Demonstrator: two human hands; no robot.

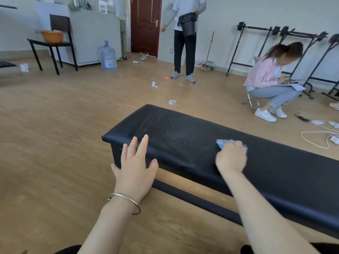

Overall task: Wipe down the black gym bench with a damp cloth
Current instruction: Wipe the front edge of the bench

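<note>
The black padded gym bench (183, 132) runs from the centre toward the lower right, standing on a wooden floor. My right hand (231, 156) grips a light blue cloth (221, 143) and presses it on the bench top near the middle; only the cloth's edges show past my fingers. My left hand (135, 163) has a silver bangle on the wrist and is spread flat with straight fingers, its fingertips over the near left edge of the bench. Whether it touches the padding is unclear.
A person holding a black bin (189, 24) stands by the brown door. Another person in pink (271, 79) sits on a stool at the right near black racks (286, 33). Paper scraps (172, 102), a water jug (108, 56) and cables (315, 136) lie on the floor.
</note>
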